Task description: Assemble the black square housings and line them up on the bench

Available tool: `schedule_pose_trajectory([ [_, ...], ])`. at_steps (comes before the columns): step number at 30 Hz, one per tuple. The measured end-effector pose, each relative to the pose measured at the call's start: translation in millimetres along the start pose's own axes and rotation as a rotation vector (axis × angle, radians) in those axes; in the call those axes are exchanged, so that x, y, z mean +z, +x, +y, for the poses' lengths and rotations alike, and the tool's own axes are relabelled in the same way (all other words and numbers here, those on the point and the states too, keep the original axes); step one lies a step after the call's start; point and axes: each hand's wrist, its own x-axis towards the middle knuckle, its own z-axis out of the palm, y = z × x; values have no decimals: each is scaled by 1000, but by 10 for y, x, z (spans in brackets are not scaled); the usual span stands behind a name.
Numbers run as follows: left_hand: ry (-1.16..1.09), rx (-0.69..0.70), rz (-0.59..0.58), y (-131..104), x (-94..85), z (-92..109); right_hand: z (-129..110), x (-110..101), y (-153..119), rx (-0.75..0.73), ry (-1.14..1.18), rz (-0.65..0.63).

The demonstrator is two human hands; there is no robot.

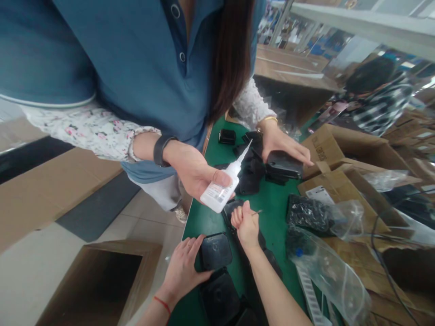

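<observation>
In the head view, the landmark is a squarish black case (pixel 216 251) on the green worktop (pixel 277 203). The left hand (pixel 186 267) is at its left side, the fingers on its upper left corner and the thumb at its lower edge, so the grip is pinching the case between them. A red cord (pixel 162 304) circles that wrist.

To the right of the case and slightly beyond it, the right hand (pixel 245 224) has its fingers curled in, the grip closed on a slim tool (pixel 257 212) whose thin end sticks out to the right. Black parts (pixel 270 258) lie under and beside this hand. A second black case (pixel 220 296) sits just on the near side of the landmark.

Beyond the landmark, a co-worker in a blue shirt (pixel 152 77) holds a white bottle (pixel 220 188), its narrow nozzle pointing up and right. Their other hand (pixel 280 142) rests on a black piece (pixel 283 165) farther off. Well to the right of the landmark are a plastic-wrapped black bundle (pixel 307 213) and open cartons (pixel 340 190).
</observation>
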Motion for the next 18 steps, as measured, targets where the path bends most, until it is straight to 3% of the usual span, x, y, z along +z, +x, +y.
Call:
schedule_pose_trajectory([
  [18, -19, -19, 4, -8, -16, 20, -20, 58, 70, -19, -71, -15],
])
